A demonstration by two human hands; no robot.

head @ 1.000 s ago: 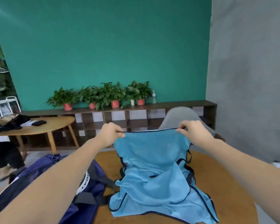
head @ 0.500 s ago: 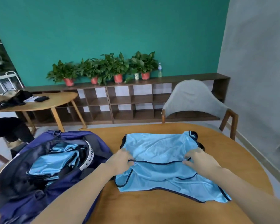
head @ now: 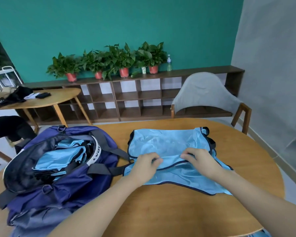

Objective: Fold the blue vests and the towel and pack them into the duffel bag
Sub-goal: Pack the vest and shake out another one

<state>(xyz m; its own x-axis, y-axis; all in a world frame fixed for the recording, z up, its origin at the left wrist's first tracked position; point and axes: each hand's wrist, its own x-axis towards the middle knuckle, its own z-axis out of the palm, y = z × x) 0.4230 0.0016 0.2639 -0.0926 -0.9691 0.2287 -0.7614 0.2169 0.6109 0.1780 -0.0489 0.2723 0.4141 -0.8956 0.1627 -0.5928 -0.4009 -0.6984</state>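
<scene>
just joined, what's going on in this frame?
A person is folding a light blue vest on a round wooden table. Both hands sit on the vest near its middle: the left hand and the right hand pinch the fabric along a dark-trimmed edge. To the left, the navy duffel bag lies open on the table with folded blue fabric already inside. No towel is clearly visible.

On the wooden table (head: pixel 186 211) my left hand (head: pixel 144 164) and right hand (head: pixel 201 160) pinch the dark-trimmed edge of the blue vest (head: pixel 167 144). Left of it sits the open duffel bag (head: pixel 58 189), with folded blue vests (head: pixel 58 159) inside.
</scene>
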